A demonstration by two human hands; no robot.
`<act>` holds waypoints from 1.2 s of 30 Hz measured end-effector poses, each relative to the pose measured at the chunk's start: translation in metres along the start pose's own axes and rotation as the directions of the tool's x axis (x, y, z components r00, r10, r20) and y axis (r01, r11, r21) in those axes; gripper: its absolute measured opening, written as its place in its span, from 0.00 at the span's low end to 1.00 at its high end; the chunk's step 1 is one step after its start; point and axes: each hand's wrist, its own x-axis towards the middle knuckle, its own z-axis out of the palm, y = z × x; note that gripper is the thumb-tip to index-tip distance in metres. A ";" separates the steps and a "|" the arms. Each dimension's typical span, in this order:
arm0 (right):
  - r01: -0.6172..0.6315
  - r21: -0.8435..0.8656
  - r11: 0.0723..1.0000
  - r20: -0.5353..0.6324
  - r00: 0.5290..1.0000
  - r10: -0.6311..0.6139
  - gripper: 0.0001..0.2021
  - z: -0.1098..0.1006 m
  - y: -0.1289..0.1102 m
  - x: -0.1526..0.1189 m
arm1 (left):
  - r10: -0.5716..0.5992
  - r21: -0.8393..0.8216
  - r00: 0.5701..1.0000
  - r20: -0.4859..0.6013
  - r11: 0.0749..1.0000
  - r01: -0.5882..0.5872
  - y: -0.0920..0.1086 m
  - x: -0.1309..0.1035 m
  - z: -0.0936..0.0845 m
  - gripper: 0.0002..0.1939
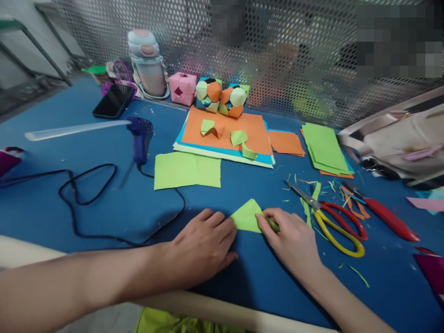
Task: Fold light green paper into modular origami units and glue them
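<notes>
A piece of light green paper, folded to a peak at the top, lies on the blue table between my hands. My left hand presses its left corner down, fingers curled together and fingertips partly hidden. At the right corner, my right hand pinches the paper between thumb and fingers, and a darker green fold shows under them. A flat green sheet with a crease lies just beyond my left hand. Right of my right hand rest scissors with one red and one yellow handle.
A purple glue gun trails a black cord across the left side. Stacked coloured sheets, folded paper balls, a pink paper box and a bottle stand behind. A red-handled tool and paper scraps lie right.
</notes>
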 end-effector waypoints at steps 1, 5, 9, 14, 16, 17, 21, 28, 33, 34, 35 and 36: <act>-0.004 0.002 1.000 0.001 1.000 0.004 0.13 0.000 0.000 0.000 | 0.003 -0.009 1.000 0.002 1.000 -0.003 0.000 0.000 0.000 0.15; -0.016 0.007 1.000 0.013 1.000 0.016 0.13 0.001 0.000 0.000 | -0.011 -0.041 1.000 0.012 0.999 0.012 0.001 0.001 0.000 0.18; -0.025 0.007 1.000 0.009 1.000 0.025 0.13 0.002 0.000 0.000 | -0.031 -0.040 0.999 0.017 0.999 0.032 0.002 0.002 0.000 0.20; -0.043 0.012 0.999 0.022 0.999 0.042 0.13 0.000 -0.001 0.001 | -0.079 -0.023 0.997 0.027 0.997 0.080 0.004 0.002 -0.002 0.17; -0.044 0.008 0.999 0.035 0.998 0.044 0.13 -0.001 -0.001 0.001 | -0.091 0.001 0.996 0.022 0.996 0.091 0.003 0.001 -0.005 0.16; -0.045 0.004 0.999 0.040 0.998 0.044 0.13 0.000 -0.001 0.000 | -0.095 0.012 0.995 0.017 0.995 0.095 0.003 0.000 -0.007 0.15; -0.039 -0.003 0.999 0.033 0.999 0.039 0.13 0.001 0.001 -0.001 | -0.146 0.047 0.989 -0.012 0.988 0.146 0.000 -0.004 -0.013 0.12; -0.021 0.011 1.000 0.028 0.999 0.020 0.12 0.001 0.002 -0.001 | -0.115 0.107 0.992 -0.056 0.987 0.120 -0.005 -0.009 -0.012 0.12; -0.009 0.001 1.000 0.016 1.000 0.009 0.12 0.000 0.002 -0.001 | -0.045 0.021 0.997 -0.061 0.999 0.046 -0.011 -0.005 -0.017 0.11; -0.007 -0.004 1.000 0.018 1.000 0.007 0.12 0.000 0.002 -0.001 | 0.018 -0.001 0.999 -0.044 1.000 -0.018 -0.012 -0.003 -0.018 0.12; -0.007 -0.009 1.000 0.020 1.000 0.008 0.12 0.000 0.002 -0.001 | 0.084 -0.019 0.996 -0.032 0.996 -0.085 -0.012 -0.001 -0.018 0.13; -0.007 -0.014 1.000 0.021 1.000 0.008 0.12 0.000 0.002 0.000 | 0.142 -0.029 0.990 -0.027 0.989 -0.142 -0.013 0.001 -0.017 0.15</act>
